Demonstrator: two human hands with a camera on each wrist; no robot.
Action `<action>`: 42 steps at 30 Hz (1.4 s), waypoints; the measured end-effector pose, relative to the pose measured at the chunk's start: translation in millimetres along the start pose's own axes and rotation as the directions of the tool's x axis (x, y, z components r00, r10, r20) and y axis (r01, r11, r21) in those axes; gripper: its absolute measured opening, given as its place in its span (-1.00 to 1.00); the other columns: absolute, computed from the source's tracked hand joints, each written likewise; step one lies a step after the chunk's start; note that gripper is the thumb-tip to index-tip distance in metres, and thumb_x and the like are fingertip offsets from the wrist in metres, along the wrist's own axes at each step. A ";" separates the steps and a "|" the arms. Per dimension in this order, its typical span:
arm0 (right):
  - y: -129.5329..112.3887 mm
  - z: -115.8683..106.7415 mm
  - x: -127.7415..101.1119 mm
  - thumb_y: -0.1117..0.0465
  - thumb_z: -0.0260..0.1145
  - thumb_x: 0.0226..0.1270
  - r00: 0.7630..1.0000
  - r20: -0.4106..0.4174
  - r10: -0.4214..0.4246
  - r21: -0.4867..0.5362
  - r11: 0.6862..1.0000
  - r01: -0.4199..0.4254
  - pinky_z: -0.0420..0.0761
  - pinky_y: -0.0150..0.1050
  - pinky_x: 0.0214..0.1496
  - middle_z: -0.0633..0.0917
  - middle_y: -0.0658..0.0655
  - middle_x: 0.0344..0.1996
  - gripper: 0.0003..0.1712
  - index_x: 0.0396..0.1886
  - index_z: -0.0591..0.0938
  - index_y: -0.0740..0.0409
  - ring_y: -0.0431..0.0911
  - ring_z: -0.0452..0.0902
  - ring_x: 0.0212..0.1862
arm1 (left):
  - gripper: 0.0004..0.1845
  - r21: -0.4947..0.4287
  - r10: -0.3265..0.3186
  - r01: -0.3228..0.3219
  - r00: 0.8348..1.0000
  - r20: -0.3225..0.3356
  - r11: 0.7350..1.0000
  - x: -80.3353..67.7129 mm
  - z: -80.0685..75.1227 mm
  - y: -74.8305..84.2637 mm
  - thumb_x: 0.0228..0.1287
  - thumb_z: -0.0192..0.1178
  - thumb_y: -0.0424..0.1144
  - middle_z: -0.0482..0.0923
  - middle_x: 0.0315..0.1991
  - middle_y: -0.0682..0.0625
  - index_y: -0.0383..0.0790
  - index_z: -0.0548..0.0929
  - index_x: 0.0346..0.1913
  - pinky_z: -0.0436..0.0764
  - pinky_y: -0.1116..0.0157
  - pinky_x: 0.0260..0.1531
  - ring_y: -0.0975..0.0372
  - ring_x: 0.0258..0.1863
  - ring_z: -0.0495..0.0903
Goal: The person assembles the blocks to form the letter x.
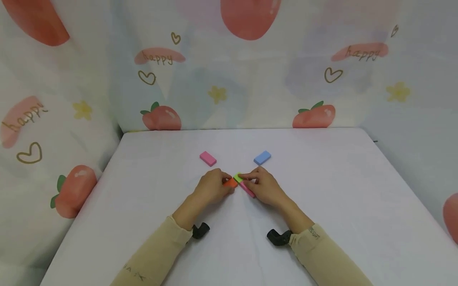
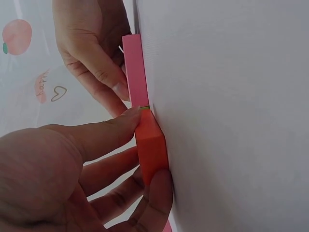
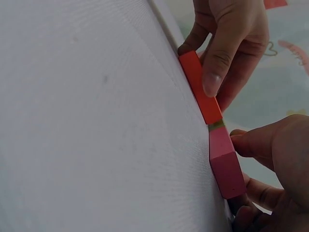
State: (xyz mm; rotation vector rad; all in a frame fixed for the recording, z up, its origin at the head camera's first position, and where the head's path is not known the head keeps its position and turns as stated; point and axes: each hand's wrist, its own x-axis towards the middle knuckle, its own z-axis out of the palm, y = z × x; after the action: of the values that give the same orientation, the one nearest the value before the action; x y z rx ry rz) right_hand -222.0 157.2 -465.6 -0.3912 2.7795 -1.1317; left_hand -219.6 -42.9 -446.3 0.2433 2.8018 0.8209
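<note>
orange block point(image 1: 230, 183): flat rectangular piece, pinched by the left hand point(image 1: 212, 186), thumb on one long edge, fingers on the other; lies on the white table point(image 1: 322, 206) mid-centre, long axis slanting toward the meeting point.
pink block point(image 1: 247, 189): same shape, long and thin, pinched by the right hand point(image 1: 263, 186); long axis slants away from the person to the left, so the two blocks form a V, near ends touching or just about.
green block point(image 1: 237, 177): small sliver showing at the junction between the two, under the fingertips; mostly hidden, shape unclear.
relation: orange lies just right of the left hand, pink just left of the right hand; each hand nearest its own block, hands almost touching.
far pink block point(image 1: 208, 158): loose, beyond the left hand, apart.
blue block point(image 1: 262, 157): loose, beyond the right hand, apart.
backdrop point(image 1: 229, 63): peach-print cloth.
</note>
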 end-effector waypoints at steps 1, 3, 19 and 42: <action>-0.7 0.5 0.9 0.09 0.26 0.37 1.000 0.003 -0.002 -0.002 1.000 0.002 0.39 -0.28 -0.41 0.54 0.01 -0.19 -0.67 0.09 0.67 -0.22 -0.11 0.37 -0.36 | -0.58 0.000 -0.004 0.004 1.000 -0.001 1.000 0.1 -0.3 -0.6 0.13 0.40 -0.07 0.60 -0.15 0.06 -0.06 0.69 0.07 0.50 0.27 -0.18 0.24 -0.23 0.50; -1.5 0.7 2.0 0.09 0.26 0.37 1.000 0.006 0.001 -0.003 1.000 -0.001 0.40 -0.28 -0.41 0.54 0.01 -0.18 -0.67 0.10 0.67 -0.22 -0.11 0.38 -0.36 | -0.57 0.002 0.000 0.000 1.000 -0.001 1.000 1.0 -0.4 -1.3 0.13 0.40 -0.07 0.60 -0.14 0.05 -0.07 0.69 0.08 0.50 0.27 -0.18 0.24 -0.23 0.50; -7.5 4.4 8.0 0.08 0.26 0.37 1.000 0.023 -0.006 0.008 1.000 0.006 0.40 -0.28 -0.42 0.54 0.02 -0.19 -0.68 0.10 0.67 -0.21 -0.10 0.38 -0.36 | -0.56 -0.035 -0.030 0.030 0.999 -0.009 0.999 2.9 -4.0 -7.7 0.13 0.39 -0.07 0.61 -0.10 0.05 -0.06 0.69 0.09 0.53 0.25 -0.13 0.24 -0.20 0.53; -3.1 2.8 1.8 0.11 0.28 0.36 1.000 0.010 0.014 0.005 1.000 -0.014 0.40 -0.28 -0.43 0.53 0.03 -0.17 -0.67 0.09 0.68 -0.21 -0.10 0.37 -0.35 | -0.60 -0.058 0.025 -0.026 0.999 -0.021 0.998 2.7 5.1 -9.5 0.16 0.34 -0.05 0.55 -0.19 0.07 -0.04 0.68 0.07 0.50 0.26 -0.18 0.26 -0.26 0.50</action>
State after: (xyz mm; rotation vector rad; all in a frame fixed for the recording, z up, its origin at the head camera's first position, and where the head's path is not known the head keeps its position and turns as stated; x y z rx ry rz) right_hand -222.5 152.7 -465.5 -0.3749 2.7662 -1.1300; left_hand -221.8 -47.5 -456.1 0.2631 2.7939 0.9140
